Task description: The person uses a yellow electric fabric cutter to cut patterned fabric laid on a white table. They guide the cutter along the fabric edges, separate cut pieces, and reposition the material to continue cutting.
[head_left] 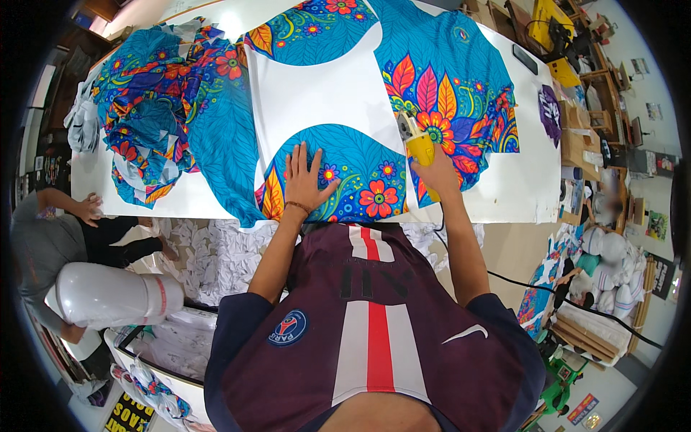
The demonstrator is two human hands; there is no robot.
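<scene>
A bright blue cloth point(360, 162) with orange and red flowers lies flat on the white desk point(534, 173), right in front of the person. The left hand point(305, 180) is flat on it, with its fingers spread wide, pressing down and holding nothing. The right hand point(436, 175) is curled around a yellow cutter point(421, 150), and its front end is at the left edge of another flowery piece point(461, 79). I can't tell if the blade is biting into the cloth right now. It looks like the step in hand is cutting the printed shapes apart. The next move seems to need the left hand to keep the cloth smooth and stay out of the way, while the right hand steers the cutter slowly along the edge of the print. On the left of the desk is a crumpled heap of the same kind of cloth point(151, 101). On the far right are a dark flat thing point(525, 59) and a purple bundle point(549, 114). Another person's hand point(90, 207) is at the desk's left corner, and white scraps point(237, 252) cover the floor below.
</scene>
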